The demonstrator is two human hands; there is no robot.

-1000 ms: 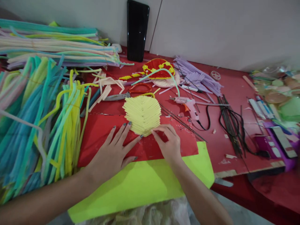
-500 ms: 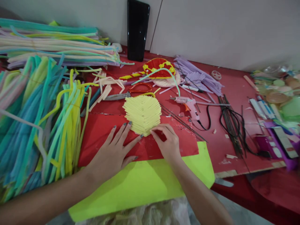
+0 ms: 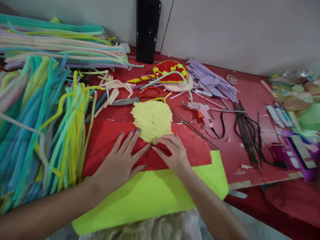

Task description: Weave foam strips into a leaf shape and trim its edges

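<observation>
A pale yellow leaf shape point(image 3: 152, 120), built from strips slanting to a middle line like pipe cleaners laid side by side, lies on a red sheet point(image 3: 100, 143). My left hand point(image 3: 122, 155) rests with fingers spread, its fingertips on the leaf's lower left edge and lower tip. At that lower tip, the thumb and forefinger of my right hand point(image 3: 173, 153) are closed on the leaf's edge, partly hiding it. Under the red sheet is a lime-green sheet point(image 3: 140, 196). Scissors point(image 3: 147, 93) with red handles lie just behind the leaf.
Bundles of coloured pipe cleaners point(image 3: 72, 133) crowd the left. A black phone point(image 3: 148, 31) leans on the wall. Behind lie a red and yellow piece point(image 3: 170, 71) and purple stems point(image 3: 215, 80). To the right are a pink glue gun point(image 3: 201, 111), its black cord point(image 3: 250, 123) and thin dark wires.
My right hand has shifted a little left along the leaf's lower edge, to its bottom tip. My left hand stays spread in nearly the same place.
</observation>
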